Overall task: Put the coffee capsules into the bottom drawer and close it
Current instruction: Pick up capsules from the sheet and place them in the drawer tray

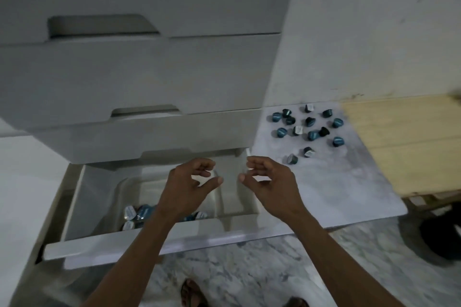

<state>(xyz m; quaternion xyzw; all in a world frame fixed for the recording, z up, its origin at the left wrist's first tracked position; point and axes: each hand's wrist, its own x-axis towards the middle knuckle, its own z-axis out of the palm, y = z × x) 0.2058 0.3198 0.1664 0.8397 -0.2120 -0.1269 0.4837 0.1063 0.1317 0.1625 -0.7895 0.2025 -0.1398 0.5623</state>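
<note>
The bottom drawer (pixel 104 244) of a white cabinet stands pulled out, with a white divided tray (pixel 247 203) inside. A few blue and white coffee capsules (pixel 137 214) lie in the tray's left compartment, partly hidden by my left forearm. Several more capsules (pixel 309 129) are scattered on the pale marble slab to the right of the cabinet. My left hand (pixel 192 182) and my right hand (pixel 264 177) hover side by side over the drawer, fingers curled but apart, nothing in either.
Two shut drawers (pixel 139 77) sit above the open one. A light wooden board (pixel 409 142) lies at the right, with a dark object (pixel 441 239) on the floor below it. My feet in sandals (pixel 192 294) stand on the marble floor.
</note>
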